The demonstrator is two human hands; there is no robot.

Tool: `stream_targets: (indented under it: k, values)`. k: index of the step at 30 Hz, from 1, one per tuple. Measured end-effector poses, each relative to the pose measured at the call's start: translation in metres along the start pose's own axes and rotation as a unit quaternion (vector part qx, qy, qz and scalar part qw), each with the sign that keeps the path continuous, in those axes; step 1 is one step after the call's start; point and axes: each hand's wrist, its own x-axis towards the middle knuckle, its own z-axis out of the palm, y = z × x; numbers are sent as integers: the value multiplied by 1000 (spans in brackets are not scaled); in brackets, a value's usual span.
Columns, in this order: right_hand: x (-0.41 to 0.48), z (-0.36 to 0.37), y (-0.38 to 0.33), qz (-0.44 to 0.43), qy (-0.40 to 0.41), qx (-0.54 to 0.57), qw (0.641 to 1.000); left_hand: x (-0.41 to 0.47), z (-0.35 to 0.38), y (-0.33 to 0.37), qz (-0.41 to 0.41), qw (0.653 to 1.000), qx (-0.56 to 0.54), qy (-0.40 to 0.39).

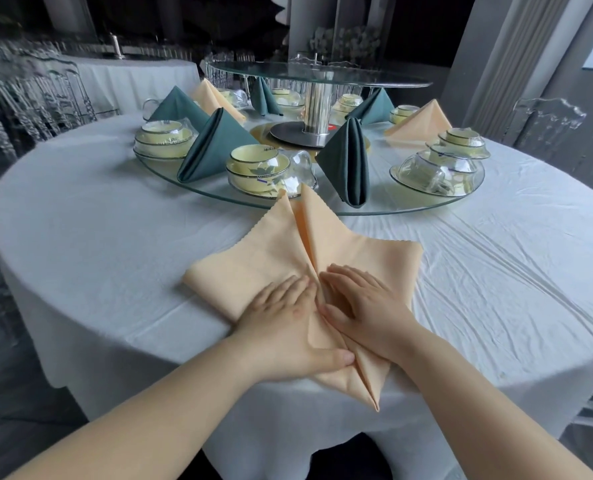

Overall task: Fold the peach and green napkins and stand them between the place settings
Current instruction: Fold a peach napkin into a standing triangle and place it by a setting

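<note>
Peach napkin (253, 258) lies flat at near edge of table (97, 220), part-folded into a kite shape. Long axis runs near-to-far: near tip pokes over the table edge twd the person, two far tips point at glass turntable (409, 207). L hand (288, 327) & R hand (361, 306) both flat, fingers straight, pressing flaps either side of centre seam. Beyond, on turntable, green napkins (348, 164) stand upright betw bowl settings (257, 171); standing peach napkins (423, 121) further back.

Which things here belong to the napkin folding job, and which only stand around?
Job: peach napkin, pressed by left hand and right hand; standing green napkin; bowl set; glass turntable.
Around: second table; clear chair; raised glass shelf.
</note>
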Motion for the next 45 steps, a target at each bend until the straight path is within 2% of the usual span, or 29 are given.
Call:
stream_targets:
  k: [4,10,13,15,18,21,23,27,30,37,42,45]
  values:
    - [0,0,1,-2,-5,-3,1000,11,-11,-32,-7,1000,1,8]
    - [1,-1,0,3,-3,3,1000,36,-24,-102,-114,992,20,58]
    - [0,-1,-1,0,0,11,1000,38,-26,-110,-135,984,27,116]
    - [-2,-1,-2,-4,12,27,1000,29,-26,-99,-94,977,15,189]
    - [-3,-3,0,13,62,125,990,0,-14,-56,94,936,-13,340]
    - [-5,-6,2,30,142,233,962,-31,20,-7,233,912,-25,338]
    - [-9,-10,2,37,171,248,953,-40,39,13,255,908,-12,333]
    - [-26,-13,4,19,173,148,974,-33,53,26,256,894,-21,367]
    - [-39,-6,2,-31,99,77,992,-29,59,28,270,873,-15,407]
    - [-14,-11,36,-5,4,-23,1000,-27,61,25,266,877,-4,400]
    - [20,-21,74,82,7,-64,995,-27,61,26,263,884,-9,387]
    - [26,-28,90,122,71,-101,985,-28,55,25,271,888,-27,370]
